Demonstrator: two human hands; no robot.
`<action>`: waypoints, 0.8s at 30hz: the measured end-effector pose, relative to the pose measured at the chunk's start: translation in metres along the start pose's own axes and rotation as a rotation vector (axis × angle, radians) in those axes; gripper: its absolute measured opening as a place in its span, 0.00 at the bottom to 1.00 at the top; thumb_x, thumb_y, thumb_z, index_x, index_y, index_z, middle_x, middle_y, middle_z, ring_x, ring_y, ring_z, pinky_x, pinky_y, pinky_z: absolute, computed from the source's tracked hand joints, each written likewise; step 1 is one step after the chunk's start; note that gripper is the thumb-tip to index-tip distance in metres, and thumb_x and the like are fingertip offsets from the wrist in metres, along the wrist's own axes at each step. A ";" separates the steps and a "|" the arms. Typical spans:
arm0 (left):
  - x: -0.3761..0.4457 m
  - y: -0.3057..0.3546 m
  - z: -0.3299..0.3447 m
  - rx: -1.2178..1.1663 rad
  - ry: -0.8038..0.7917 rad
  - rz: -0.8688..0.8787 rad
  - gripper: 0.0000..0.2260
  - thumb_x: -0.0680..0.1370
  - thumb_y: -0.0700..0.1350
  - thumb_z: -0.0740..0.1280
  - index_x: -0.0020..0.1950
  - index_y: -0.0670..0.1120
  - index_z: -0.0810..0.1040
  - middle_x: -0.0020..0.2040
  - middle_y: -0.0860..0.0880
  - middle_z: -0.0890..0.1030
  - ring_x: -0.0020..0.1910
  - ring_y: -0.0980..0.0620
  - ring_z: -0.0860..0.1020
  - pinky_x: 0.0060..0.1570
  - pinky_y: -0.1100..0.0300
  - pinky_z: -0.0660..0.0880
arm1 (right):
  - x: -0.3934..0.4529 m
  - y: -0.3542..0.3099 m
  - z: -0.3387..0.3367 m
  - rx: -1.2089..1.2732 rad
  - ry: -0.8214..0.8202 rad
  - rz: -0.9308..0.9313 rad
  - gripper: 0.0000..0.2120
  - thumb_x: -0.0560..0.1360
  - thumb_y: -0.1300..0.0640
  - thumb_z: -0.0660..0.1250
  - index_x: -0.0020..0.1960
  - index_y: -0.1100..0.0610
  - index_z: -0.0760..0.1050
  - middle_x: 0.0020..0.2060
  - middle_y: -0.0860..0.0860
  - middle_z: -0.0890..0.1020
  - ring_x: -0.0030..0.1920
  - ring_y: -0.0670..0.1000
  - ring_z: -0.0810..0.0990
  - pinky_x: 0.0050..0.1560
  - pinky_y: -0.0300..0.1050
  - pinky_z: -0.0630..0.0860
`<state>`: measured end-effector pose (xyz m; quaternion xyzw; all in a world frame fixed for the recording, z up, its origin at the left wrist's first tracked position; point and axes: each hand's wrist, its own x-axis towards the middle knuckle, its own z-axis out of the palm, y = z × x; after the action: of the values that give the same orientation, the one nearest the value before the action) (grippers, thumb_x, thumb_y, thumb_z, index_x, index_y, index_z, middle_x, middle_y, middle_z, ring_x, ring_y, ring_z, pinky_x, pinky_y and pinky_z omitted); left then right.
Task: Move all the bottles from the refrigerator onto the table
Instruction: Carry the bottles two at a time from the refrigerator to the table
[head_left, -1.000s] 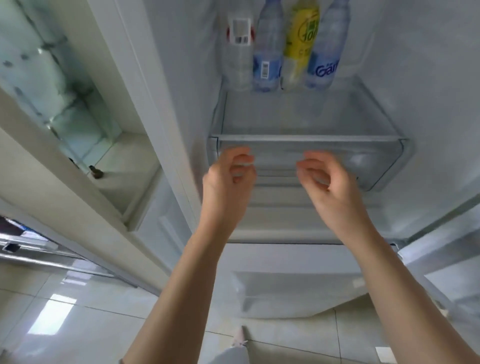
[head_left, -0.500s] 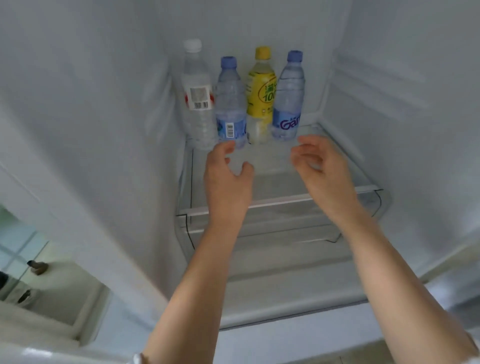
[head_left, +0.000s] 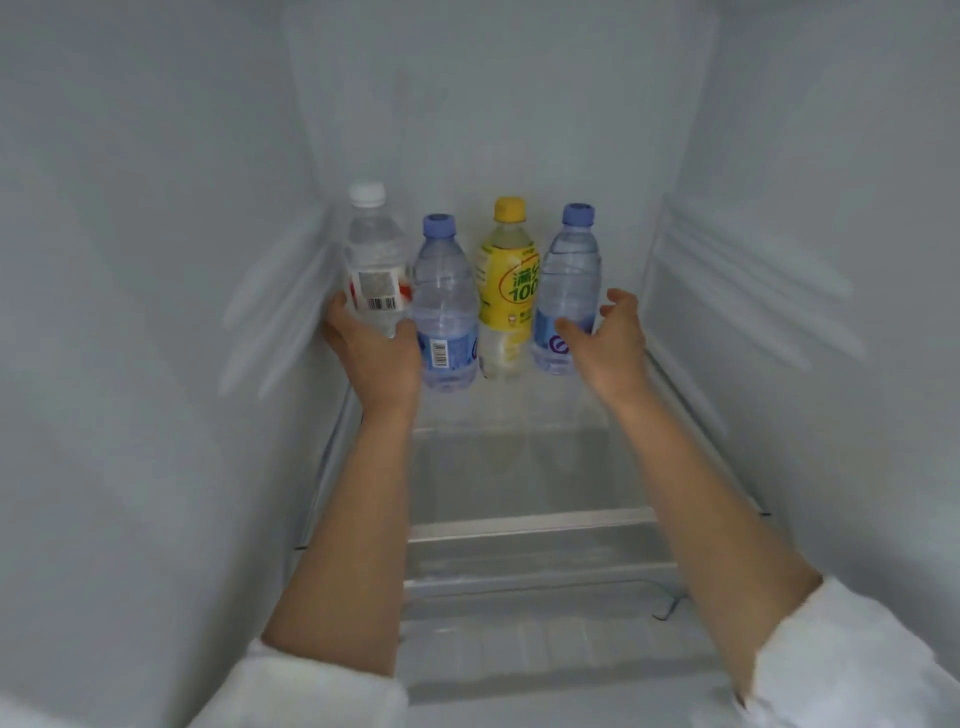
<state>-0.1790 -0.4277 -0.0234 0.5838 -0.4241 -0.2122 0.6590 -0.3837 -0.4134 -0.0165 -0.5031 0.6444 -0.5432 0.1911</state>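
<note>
Several bottles stand in a row at the back of the refrigerator's glass shelf (head_left: 524, 522). From the left: a clear bottle with a white cap (head_left: 373, 244), a blue-capped water bottle (head_left: 445, 291), a yellow drink bottle (head_left: 509, 270) and a second blue-capped water bottle (head_left: 571, 270). My left hand (head_left: 376, 353) wraps around the base of the white-capped bottle, thumb and fingers on either side. My right hand (head_left: 605, 343) is spread around the lower part of the rightmost blue-capped bottle, thumb at its front, fingers apart beside it.
White refrigerator walls close in on both sides, with moulded shelf rails on the left wall (head_left: 280, 312) and the right wall (head_left: 737, 291). A transparent drawer front (head_left: 540, 587) sits below the glass shelf.
Both hands have reached deeper into the refrigerator, from the shelf's front to the bottles. The left hand has closed around the white-capped bottle; the right hand has come up to the rightmost bottle.
</note>
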 end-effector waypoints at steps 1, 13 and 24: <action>0.005 -0.003 0.003 0.002 -0.007 0.019 0.31 0.66 0.35 0.69 0.69 0.37 0.65 0.65 0.38 0.72 0.63 0.41 0.73 0.64 0.51 0.72 | 0.005 0.001 0.003 0.002 -0.010 0.000 0.28 0.73 0.61 0.70 0.68 0.68 0.62 0.52 0.56 0.74 0.50 0.52 0.75 0.39 0.32 0.64; 0.038 -0.018 0.002 -0.098 -0.179 -0.015 0.36 0.65 0.33 0.77 0.69 0.48 0.67 0.55 0.55 0.78 0.52 0.60 0.80 0.50 0.60 0.79 | 0.030 0.007 0.022 0.092 -0.066 0.040 0.30 0.69 0.57 0.76 0.63 0.62 0.63 0.50 0.50 0.74 0.48 0.49 0.74 0.45 0.40 0.67; 0.006 -0.023 -0.004 -0.016 0.023 0.158 0.41 0.57 0.44 0.79 0.69 0.46 0.68 0.63 0.44 0.75 0.62 0.42 0.75 0.61 0.42 0.74 | 0.018 0.011 0.007 0.080 -0.062 0.015 0.28 0.68 0.56 0.77 0.60 0.61 0.65 0.45 0.49 0.76 0.44 0.50 0.76 0.38 0.40 0.70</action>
<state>-0.1678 -0.4356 -0.0428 0.5457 -0.4594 -0.1562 0.6832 -0.3907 -0.4333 -0.0237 -0.5067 0.6197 -0.5514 0.2349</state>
